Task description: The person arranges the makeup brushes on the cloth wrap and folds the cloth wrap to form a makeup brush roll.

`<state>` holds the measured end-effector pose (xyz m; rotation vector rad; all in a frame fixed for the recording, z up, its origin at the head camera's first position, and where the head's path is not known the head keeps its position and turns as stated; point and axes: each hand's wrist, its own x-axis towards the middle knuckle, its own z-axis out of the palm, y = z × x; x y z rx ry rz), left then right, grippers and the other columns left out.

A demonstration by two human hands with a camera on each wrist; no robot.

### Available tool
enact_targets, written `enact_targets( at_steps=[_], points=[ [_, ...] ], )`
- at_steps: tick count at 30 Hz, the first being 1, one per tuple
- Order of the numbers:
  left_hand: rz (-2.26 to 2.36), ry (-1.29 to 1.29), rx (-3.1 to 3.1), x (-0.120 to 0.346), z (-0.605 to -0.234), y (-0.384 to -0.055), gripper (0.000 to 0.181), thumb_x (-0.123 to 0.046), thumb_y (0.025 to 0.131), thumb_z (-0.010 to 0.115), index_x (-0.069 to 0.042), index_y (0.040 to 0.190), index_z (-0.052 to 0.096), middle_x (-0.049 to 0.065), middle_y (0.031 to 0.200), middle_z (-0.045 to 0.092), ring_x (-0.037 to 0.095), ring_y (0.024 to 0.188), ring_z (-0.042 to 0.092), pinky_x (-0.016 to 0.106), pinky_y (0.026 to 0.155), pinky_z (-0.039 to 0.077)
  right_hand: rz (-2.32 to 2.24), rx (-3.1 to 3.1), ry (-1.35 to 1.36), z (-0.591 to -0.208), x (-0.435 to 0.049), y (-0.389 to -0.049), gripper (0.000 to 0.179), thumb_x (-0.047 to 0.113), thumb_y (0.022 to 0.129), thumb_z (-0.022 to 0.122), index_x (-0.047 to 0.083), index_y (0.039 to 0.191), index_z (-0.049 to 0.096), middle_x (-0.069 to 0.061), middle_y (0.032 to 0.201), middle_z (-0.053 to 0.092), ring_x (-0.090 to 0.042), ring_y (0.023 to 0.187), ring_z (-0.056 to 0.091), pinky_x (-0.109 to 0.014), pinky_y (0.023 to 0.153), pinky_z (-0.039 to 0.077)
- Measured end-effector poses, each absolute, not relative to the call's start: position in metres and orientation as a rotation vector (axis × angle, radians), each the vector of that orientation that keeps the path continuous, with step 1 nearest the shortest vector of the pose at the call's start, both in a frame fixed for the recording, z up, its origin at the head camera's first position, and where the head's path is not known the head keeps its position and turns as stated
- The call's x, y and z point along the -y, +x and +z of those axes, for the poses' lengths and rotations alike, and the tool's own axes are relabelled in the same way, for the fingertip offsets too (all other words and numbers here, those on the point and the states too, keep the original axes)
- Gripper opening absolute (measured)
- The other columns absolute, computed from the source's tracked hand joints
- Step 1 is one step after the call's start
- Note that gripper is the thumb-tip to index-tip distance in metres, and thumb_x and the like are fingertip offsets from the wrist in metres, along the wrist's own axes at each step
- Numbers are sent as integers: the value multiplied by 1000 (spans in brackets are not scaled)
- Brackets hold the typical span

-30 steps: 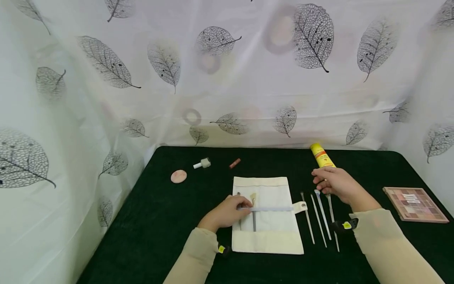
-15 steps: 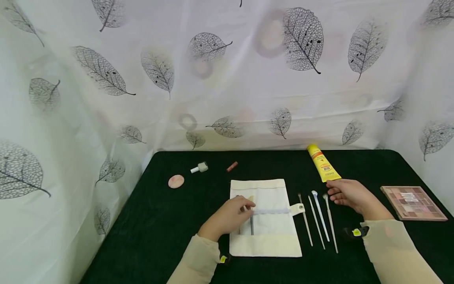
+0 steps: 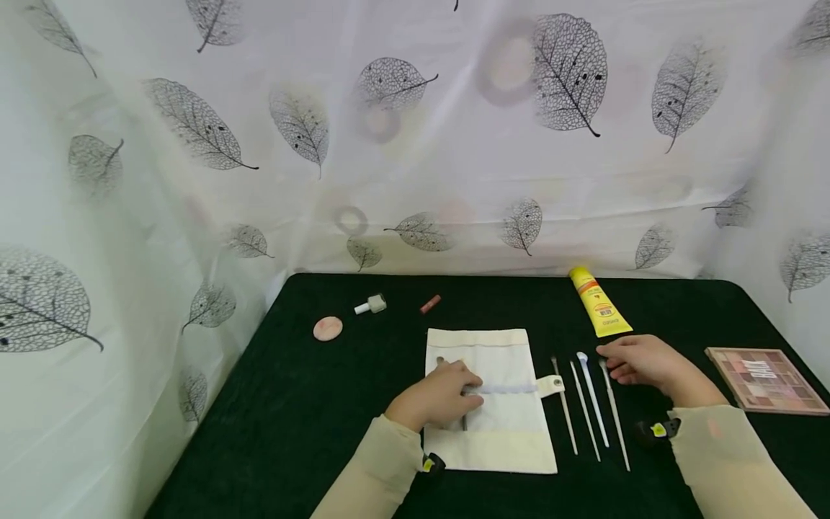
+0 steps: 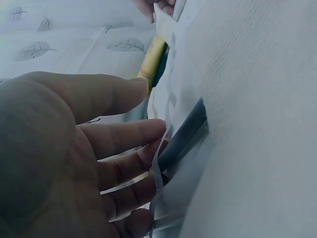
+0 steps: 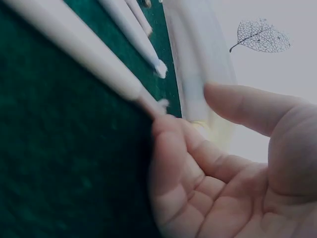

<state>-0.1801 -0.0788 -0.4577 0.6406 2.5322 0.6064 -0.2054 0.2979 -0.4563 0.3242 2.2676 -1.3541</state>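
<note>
Your left hand [image 3: 441,395] lies over the brush roll [image 3: 493,454], slack fingers against its elastic band [image 3: 509,389], perhaps steadying it, while your right hand [image 3: 648,366], fingers loosely bent, gripping nothing, is at the bristle end of the rightmost brush [image 3: 615,418], lined up beside other brushes [image 3: 594,401] on the tabletop [image 3: 279,432], likely for easy reach.

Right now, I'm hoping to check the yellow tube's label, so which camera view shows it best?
The head view: the yellow tube lies whole, printed side up, though small lettering is illegible. The left wrist view shows only part, behind the left hand; the right wrist view, just a faint yellow blur, possibly it.
</note>
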Motion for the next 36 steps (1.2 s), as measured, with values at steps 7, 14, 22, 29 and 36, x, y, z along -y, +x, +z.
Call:
enact_targets(
  at_steps=[7,14,22,29,36],
  points=[
    [675,590,-2533,80,-465,-182,19,-32,98,66,-21,113,70,-8,102,57,10,87,49,27,76,46,-1166,-2319,281,-454,-294,-208,42,37,98,65,-4,109,65,-14,97,61,-21,81,63,-35,73,56],
    [700,616,-2496,81,-469,-184,22,-34,98,66,-25,117,72,-9,100,54,11,88,46,28,74,43,-1086,-2363,296,-456,-292,-210,37,34,96,67,-2,104,66,-12,90,60,-21,76,62,-34,69,56],
    [703,639,-2470,83,-471,-190,23,-38,98,64,-27,118,70,-12,107,56,11,94,46,31,83,41,-940,-2410,280,-454,-287,-213,29,30,94,70,2,90,63,-9,78,59,-18,67,61,-31,65,54],
    [755,644,-2428,84,-474,-192,24,-36,99,64,-26,120,70,-13,111,57,10,96,46,31,85,42,-866,-2419,289,-452,-284,-212,28,30,94,70,4,86,62,-9,76,59,-18,66,60,-30,64,54],
    [754,639,-2428,84,-473,-193,24,-37,99,64,-26,120,71,-13,110,57,11,96,46,30,82,42,-831,-2422,266,-449,-280,-212,30,30,92,73,3,85,63,-10,79,58,-20,68,60,-30,64,54]
  ],
)
